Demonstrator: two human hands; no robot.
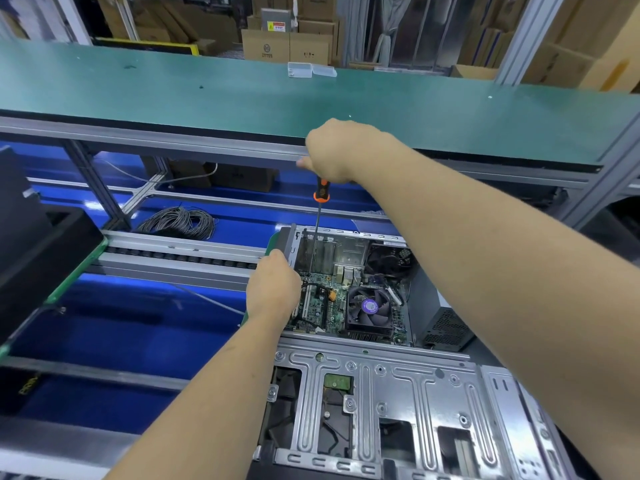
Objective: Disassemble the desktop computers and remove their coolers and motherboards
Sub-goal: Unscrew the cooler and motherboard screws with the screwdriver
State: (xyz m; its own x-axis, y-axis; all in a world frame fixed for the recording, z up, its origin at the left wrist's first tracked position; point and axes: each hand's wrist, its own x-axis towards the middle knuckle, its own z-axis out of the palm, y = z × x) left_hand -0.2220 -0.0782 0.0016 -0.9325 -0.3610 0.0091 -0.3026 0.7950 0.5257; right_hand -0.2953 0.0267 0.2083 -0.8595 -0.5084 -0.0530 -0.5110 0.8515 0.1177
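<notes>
Seen from the head camera, an open computer case (381, 403) is lying on its side on the surface, showing the green motherboard (320, 311) inside with a dark cooler fan (370, 311) sitting on it. The right hand (332, 152) is gripping the orange and black handle of a screwdriver (319, 216), its fingers curled tight around it, the upright shaft pointing down into the case near the back edge. The left hand (273, 289) is resting on the case's left wall beside the motherboard, fingers curled over the rim.
</notes>
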